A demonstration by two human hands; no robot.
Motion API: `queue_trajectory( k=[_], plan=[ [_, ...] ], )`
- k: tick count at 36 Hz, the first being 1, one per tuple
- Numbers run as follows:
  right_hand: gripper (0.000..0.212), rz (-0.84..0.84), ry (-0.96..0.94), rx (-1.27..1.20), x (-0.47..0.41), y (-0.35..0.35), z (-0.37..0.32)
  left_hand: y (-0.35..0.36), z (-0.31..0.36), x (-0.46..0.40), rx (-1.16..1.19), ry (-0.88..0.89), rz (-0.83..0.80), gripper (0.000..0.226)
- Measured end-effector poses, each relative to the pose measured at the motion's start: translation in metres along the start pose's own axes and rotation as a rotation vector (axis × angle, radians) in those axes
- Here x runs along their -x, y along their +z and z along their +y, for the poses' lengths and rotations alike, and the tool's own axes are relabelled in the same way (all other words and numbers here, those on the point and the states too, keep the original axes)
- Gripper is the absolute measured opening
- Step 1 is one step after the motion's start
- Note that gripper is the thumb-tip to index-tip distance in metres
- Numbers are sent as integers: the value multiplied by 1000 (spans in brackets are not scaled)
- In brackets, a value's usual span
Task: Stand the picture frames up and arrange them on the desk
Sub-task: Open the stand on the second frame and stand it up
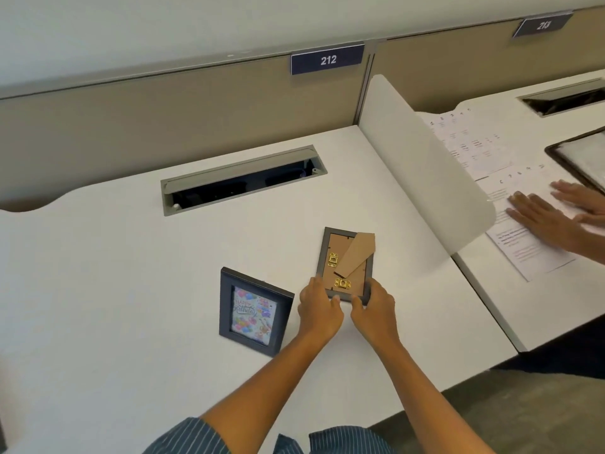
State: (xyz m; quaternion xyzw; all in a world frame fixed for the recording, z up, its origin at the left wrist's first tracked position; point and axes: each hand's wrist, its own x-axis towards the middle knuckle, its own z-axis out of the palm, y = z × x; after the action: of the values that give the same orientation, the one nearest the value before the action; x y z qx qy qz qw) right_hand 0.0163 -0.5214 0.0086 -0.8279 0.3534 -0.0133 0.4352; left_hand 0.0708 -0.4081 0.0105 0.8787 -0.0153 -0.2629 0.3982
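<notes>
Hands, left hand (319, 311) and right hand (373, 311), pinch the face-down frame (345, 263) by its near edge; long axis runs near-to-far, brown stand flap (357, 253) angling far-right.

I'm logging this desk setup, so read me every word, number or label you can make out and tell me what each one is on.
"212": white digits on the dark nameplate on the partition behind this desk.
"213": on the next nameplate to the right, blurred but legible.
"HAPPY Birthday": on the card in the standing picture frame.
Printed sheets on the neighbouring desk: text too small and blurred to read.
Face-down frame gripped by both hands: no text visible on its back.
</notes>
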Motion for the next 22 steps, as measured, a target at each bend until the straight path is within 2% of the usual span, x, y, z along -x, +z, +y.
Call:
queue_trajectory(
  k=[3, 7, 12, 14, 18, 22],
  plan=[
    [40, 16, 45, -48, -4, 1, 1, -2, 4, -3, -15, -3, 34, 59],
    [59, 14, 84, -136, -7, -4, 4, -4, 7, -4, -69, -16, 44, 68],
    [63, 26, 31, -110, -6, -17, 7, -6, 12, 2, 17, 15, 1, 86],
    [60, 56, -25, -63, -6, -22, 7, -6, 14, 3, 19, 54, 5, 80],
    [49, 134, -143, -14, -9, -36, 6, -10, 25, 3, 63, 99, 77, 53],
    [42, 208, -268, 9, -11, -50, 6, -14, 36, 6, 110, 138, 109, 53]
  ],
)
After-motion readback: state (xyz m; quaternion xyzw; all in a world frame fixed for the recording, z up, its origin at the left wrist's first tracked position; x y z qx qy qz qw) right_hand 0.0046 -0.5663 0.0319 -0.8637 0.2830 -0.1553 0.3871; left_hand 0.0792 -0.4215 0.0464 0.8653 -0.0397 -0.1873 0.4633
